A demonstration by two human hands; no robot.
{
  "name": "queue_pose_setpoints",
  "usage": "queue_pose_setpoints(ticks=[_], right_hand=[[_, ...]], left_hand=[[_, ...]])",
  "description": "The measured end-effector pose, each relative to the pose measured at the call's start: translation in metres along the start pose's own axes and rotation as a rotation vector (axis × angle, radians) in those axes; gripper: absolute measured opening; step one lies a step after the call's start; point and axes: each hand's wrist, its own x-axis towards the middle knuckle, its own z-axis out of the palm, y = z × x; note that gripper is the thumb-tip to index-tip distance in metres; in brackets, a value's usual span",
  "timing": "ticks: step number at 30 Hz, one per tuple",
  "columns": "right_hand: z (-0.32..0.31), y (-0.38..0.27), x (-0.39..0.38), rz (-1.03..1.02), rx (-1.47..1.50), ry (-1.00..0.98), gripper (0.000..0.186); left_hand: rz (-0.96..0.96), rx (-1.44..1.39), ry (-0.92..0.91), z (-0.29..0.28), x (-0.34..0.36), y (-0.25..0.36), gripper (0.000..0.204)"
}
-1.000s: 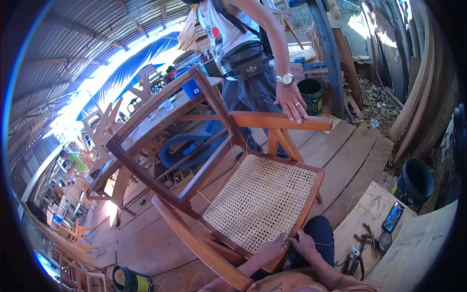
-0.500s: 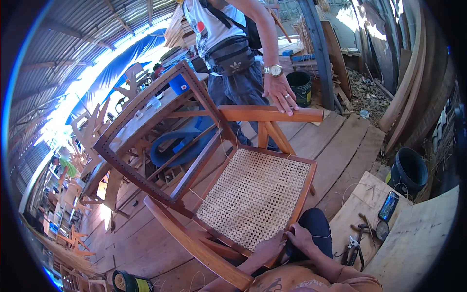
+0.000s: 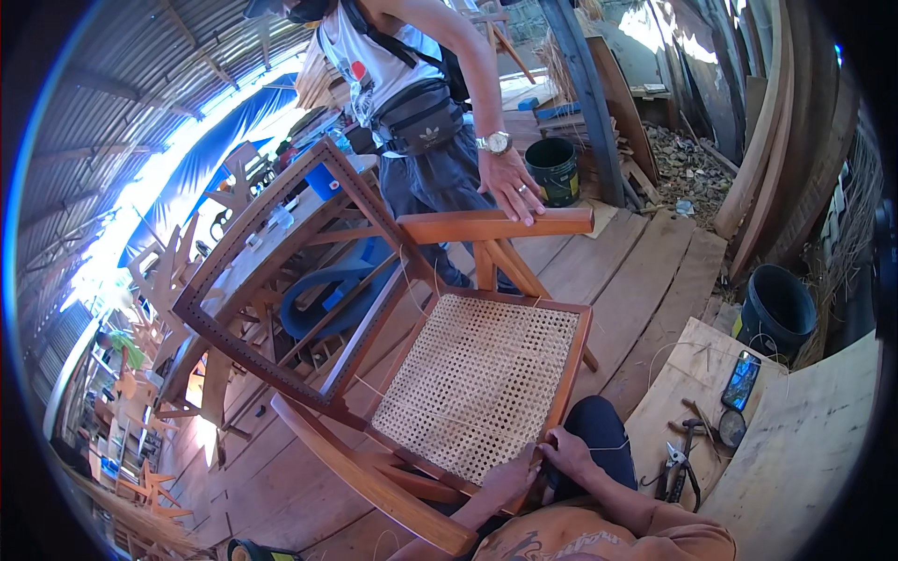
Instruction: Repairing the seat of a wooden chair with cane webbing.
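A wooden armchair [image 3: 367, 475] stands before me with a woven cane seat [image 3: 482, 374] and an open back frame [image 3: 238, 332] edged with small holes. At the seat's near right corner, my left hand [image 3: 510, 477] lies against the rail, its fingers closed; what they grip is hidden. Just beside it my right hand [image 3: 568, 453] pinches at the rail's edge, a thin pale cane strand [image 3: 606, 449] trailing from it. Loose strands also hang around the frame. Another person's hand [image 3: 513, 187] rests on the far armrest [image 3: 496, 223].
To my right, a board [image 3: 655, 416] carries pliers [image 3: 674, 458], a hammer [image 3: 687, 435], a round tin [image 3: 731, 428] and a phone [image 3: 742, 381]. Dark buckets [image 3: 776, 313] stand beyond it and behind the chair. A cluttered workbench [image 3: 248, 257] lies at the far left.
My view has shifted slightly, so the chair appears a little further left. Both my hands stay together at the seat's edge, and the other person's hand stays on the armrest.
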Motion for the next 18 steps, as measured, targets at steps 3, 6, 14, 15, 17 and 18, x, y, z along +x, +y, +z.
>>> queue_pose_setpoints(ticks=[3,6,14,15,17,18], right_hand=[[-0.003,-0.006,-0.001,-0.006,-0.003,-0.004,0.027],[-0.005,-0.008,-0.001,0.003,0.005,-0.009,0.027],[-0.006,-0.005,0.001,-0.053,-0.063,-0.016,0.027],[-0.006,-0.005,0.001,-0.065,-0.067,-0.017,0.027],[-0.007,-0.006,0.0,-0.059,-0.068,-0.02,0.027],[-0.007,-0.007,-0.001,-0.046,-0.056,-0.018,0.026]], left_hand=[[-0.026,-0.019,-0.029,-0.002,-0.004,0.003,0.048],[-0.031,-0.022,-0.031,-0.008,-0.003,0.007,0.048],[-0.006,-0.058,0.044,-0.003,-0.006,0.006,0.047],[0.021,-0.061,0.064,0.001,-0.006,0.002,0.047],[0.049,-0.081,0.098,0.002,-0.005,0.003,0.047],[0.037,-0.073,0.066,0.002,-0.005,0.002,0.047]])
